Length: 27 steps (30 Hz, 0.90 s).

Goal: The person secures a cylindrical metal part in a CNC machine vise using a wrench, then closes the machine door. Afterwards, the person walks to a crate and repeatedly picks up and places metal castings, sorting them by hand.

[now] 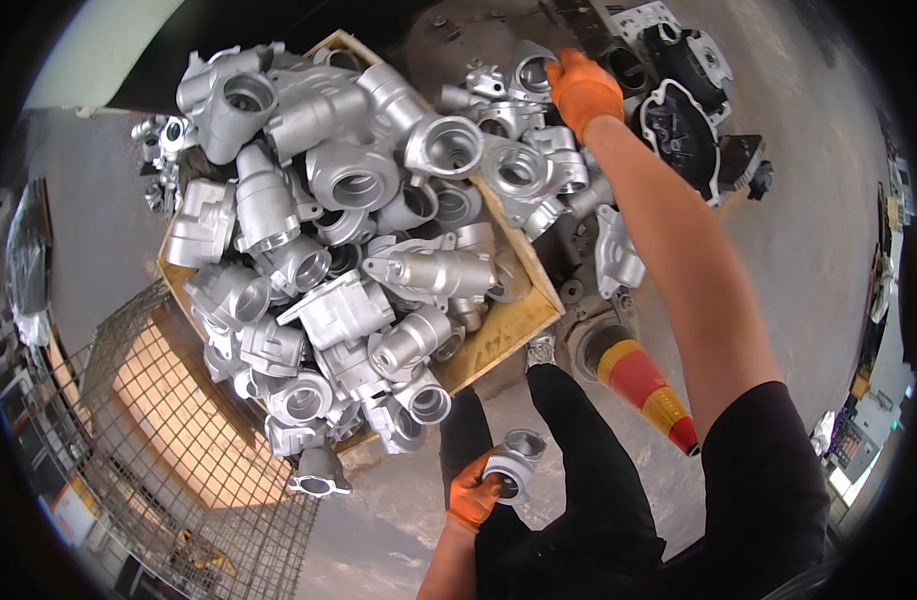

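My left hand [472, 493], in an orange glove, is closed on a silver cast metal housing [518, 464] with round openings, held low in front of my legs. Stretched far forward, my right hand [584, 92], also gloved in orange, grips the edge of another cast metal housing [530, 72] at the far side of a smaller heap. The right fingertips are partly hidden by the hand itself. Beside that heap, a wooden crate [538, 290] is piled high with similar castings [353, 178], some reaching above its walls.
A wire mesh cage [108, 400] with a wooden panel [183, 410] stands at the near left. A red and yellow striped cone [643, 385] lies tilted below my right arm. Black covers [681, 130] sit at the far right. One casting [320, 472] is at the crate's near side.
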Available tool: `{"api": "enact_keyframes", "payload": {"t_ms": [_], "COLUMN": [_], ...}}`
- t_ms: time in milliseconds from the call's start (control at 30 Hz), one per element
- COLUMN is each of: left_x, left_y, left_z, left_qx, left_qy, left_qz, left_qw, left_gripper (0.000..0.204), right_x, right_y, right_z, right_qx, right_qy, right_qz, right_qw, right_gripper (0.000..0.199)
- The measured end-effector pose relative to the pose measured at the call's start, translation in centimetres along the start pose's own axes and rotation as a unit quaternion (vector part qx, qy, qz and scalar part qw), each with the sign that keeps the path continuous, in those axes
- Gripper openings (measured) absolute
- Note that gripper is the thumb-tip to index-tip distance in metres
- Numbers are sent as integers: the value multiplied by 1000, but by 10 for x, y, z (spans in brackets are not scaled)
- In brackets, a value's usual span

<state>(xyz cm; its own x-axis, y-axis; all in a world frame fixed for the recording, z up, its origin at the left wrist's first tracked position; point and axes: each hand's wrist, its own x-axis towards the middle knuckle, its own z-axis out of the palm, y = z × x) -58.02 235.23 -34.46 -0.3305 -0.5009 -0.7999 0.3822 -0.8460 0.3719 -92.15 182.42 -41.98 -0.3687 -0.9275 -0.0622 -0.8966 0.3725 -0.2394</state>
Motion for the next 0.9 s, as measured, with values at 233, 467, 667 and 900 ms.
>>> {"api": "enact_keyframes", "payload": {"t_ms": [233,467,667,900], "left_x": [1,12,7,1], "left_y": [-20,-29,-20,-22], "left_z": [1,-5,-17,-30], "left_qx": [-39,-107,-121,-201], "left_qy": [43,24,14,22], "left_qz": [3,-9,-24,-39], "left_qw": [998,994,992,979], "left_gripper": [56,67,64,59], "right_x": [58,71,-5,-228], "right_y": [-30,-18,-56,-72], "right_z": [94,126,13,-6], "right_qx": [-42,-53,82,53], "right_qy": [-94,-60,7,-238], "right_qz": [-70,-73,-102,-307], "right_qw": [992,994,991,920], "right_gripper": [37,43,45,73]}}
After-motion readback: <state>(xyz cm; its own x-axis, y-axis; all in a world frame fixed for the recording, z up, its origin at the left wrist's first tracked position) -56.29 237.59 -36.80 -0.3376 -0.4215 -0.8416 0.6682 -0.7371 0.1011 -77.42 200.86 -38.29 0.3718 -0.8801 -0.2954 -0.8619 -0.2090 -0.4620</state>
